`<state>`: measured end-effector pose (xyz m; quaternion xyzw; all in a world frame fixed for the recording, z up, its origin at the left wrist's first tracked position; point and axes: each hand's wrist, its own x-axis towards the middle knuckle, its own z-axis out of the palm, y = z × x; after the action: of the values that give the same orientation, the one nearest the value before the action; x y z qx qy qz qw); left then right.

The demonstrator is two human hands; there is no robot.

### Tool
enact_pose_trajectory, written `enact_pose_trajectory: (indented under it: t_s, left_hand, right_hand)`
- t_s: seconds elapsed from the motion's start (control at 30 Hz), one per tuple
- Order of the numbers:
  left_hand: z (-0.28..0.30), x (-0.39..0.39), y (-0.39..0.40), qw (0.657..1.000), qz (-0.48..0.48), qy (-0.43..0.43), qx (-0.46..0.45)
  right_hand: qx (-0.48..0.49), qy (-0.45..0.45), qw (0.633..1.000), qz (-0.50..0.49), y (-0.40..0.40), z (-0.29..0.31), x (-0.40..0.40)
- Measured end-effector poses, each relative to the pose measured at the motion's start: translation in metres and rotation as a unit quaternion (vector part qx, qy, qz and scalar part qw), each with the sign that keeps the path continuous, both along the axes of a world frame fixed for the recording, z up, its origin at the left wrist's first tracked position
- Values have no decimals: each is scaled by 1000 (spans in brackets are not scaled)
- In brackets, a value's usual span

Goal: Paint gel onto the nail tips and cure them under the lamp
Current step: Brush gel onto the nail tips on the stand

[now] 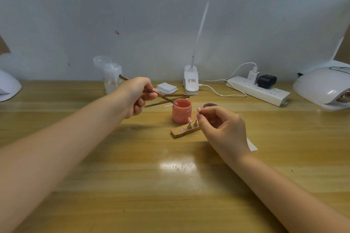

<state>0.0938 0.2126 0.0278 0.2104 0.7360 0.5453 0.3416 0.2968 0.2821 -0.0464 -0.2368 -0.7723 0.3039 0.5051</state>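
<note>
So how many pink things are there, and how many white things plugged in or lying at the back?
Pink nail tips: 3 (two on the stand, one held by the right hand)
Pink gel jar: 1
White power strip: 1
White charger: 1
White pads stack: 1
Total: 7

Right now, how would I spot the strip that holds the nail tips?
Start at the pink gel jar in the middle of the wooden table. Just in front of it lies a small tan holder strip, beside the right hand. Only it carries little metal stands with pink nail tips.
</note>
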Motion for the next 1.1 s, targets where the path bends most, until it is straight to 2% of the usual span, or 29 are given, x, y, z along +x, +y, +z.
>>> enact_pose_trajectory:
  t_s: [0.2, 0.43, 0.53, 0.67, 0.8, 1.1]
  left_hand:
    - [-4, -2, -8, 998, 33, 3, 55]
    - [-14, 4, -14, 997, 42, -12, 62]
    - [-19, 11, -24, 988, 53, 32, 144]
    - [-31, 41, -49, 941, -34, 202, 270]
    - [-44, 66, -69, 901, -104, 306, 289]
    - [-47, 72, -75, 889, -141, 327, 287]
  right_hand:
    - [-5, 1, 1000, 7, 0, 0, 0]
    - [-20, 3, 1000, 5, -1, 0, 0]
    - [-16, 3, 1000, 7, -1, 1, 0]
    - [-3, -1, 1000, 6, 0, 1, 0]
    - [3, -3, 1000, 5, -1, 0, 0]
    - [22, -13, 1000, 2, -1, 0, 0]
